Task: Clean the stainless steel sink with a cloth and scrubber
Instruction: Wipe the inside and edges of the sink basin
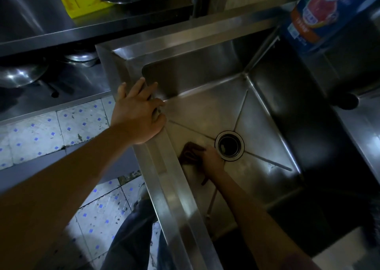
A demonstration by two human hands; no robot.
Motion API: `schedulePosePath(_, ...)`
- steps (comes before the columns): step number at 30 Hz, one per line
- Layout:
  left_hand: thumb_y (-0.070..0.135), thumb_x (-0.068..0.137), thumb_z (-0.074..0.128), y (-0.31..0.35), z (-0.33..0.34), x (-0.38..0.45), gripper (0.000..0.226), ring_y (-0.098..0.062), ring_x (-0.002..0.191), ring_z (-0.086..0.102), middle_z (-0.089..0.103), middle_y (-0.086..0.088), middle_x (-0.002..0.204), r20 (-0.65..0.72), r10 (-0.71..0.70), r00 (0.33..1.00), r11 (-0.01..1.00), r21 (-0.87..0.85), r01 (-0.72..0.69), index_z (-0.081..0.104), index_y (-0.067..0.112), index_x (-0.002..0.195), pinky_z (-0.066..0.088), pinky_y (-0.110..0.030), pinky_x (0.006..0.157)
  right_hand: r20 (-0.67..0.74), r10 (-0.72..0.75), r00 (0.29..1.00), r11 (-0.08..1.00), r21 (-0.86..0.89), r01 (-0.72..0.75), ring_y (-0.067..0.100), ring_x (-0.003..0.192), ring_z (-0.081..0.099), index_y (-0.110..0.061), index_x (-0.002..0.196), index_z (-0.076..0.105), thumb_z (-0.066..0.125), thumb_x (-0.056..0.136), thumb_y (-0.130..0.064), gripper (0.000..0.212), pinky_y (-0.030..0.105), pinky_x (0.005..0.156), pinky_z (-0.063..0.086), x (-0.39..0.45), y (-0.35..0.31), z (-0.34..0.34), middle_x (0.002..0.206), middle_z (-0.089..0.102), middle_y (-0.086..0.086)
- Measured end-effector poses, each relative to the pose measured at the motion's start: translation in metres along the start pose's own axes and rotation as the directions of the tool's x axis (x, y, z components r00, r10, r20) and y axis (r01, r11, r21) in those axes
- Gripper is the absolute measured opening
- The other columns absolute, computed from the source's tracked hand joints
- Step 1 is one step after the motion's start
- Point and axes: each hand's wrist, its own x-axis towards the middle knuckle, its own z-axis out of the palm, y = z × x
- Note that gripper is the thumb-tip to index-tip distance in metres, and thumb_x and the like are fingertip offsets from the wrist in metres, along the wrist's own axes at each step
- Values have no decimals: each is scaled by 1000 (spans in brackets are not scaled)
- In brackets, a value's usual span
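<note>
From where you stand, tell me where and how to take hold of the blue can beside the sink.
Grip the blue can around its round side wall, mid-height on the label, coming from the basin side. It appears to stand upright on the ledge past the sink, so its curved body faces the reach. Its top is out of view.

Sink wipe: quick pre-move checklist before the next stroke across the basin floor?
1. Cloth under the right hand, pressed on the sink floor: ok.
2. Left hand braced on the sink rim, outside the basin: ok.
3. Drain uncovered, just beside the cloth: ok.
4. Basin floor free of dishes along the stroke: ok.
5. Scrubber within reach: cannot tell, none seen.
6. Floor wet or soaped: cannot tell, too dim.
</note>
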Motion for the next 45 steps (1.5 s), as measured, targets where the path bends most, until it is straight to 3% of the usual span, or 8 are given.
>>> schedulePosePath(5,51,83,24,1,-2,0,56,-26,144,11,26,1,154,6,-2,1000,1000,4,2,55,35,126,7,-52,112,-33,-104,994,977,-188,96,35,106,53,-22,129,57,47,90,-9,43,37,88,45,29,5,-11,114,57,20)
schedulePosePath(13,51,84,23,1,-3,-1,54,-27,144,12,27,0,153,2,12,1000,1000,-6,-12,56,35,124,8,-53,112,28,-2,1000,997,-76,4,35,118,46,-25,132,52,46,89,-6,48,34,94,40,-8,26,17,129,47,20)
schedulePosePath(18,50,83,22,0,-3,-1,56,-27,144,12,27,-1,153,-3,19,1000,1000,-21,-19,56,35,125,7,-53,113,-4,7,1000,993,-118,-8,19,88,52,-13,118,61,42,97,-38,37,23,71,35,-33,32,35,114,52,12)
schedulePosePath(22,48,84,25,-1,-2,1,53,-29,143,15,29,-4,152,-14,42,999,998,-44,-42,59,32,121,8,-54,112,-22,-1,1000,999,-46,0,29,100,54,-17,123,61,50,92,-17,33,28,80,41,-46,22,20,112,56,14)
schedulePosePath(26,43,85,29,-3,-1,5,49,-33,142,17,32,-8,151,-7,149,989,988,-45,-149,62,25,118,9,-57,111,-131,58,990,994,103,-45,30,89,62,-15,116,66,50,87,-1,36,22,68,34,-59,20,-2,96,69,17)
schedulePosePath(31,29,85,56,0,-11,30,34,-34,138,30,45,-14,141,4,465,885,879,-120,-461,62,16,116,19,-59,108,-190,258,947,949,233,-212,27,86,64,-11,108,69,49,89,-1,29,28,68,46,-81,17,-30,94,69,13)
schedulePosePath(38,44,89,44,34,-13,69,45,-20,142,20,35,0,149,158,692,705,722,-169,-671,52,27,129,11,-42,115,-166,611,774,759,400,-513,22,97,59,-16,109,66,56,85,-9,26,24,76,43,-101,29,-26,109,62,9)
schedulePosePath(45,40,91,48,90,-2,84,40,-21,140,24,39,2,144,346,795,498,545,-48,-837,51,28,129,16,-39,114,-147,670,727,682,508,-526,24,106,58,-10,108,66,55,89,-12,22,33,94,48,-91,35,-16,109,63,10)
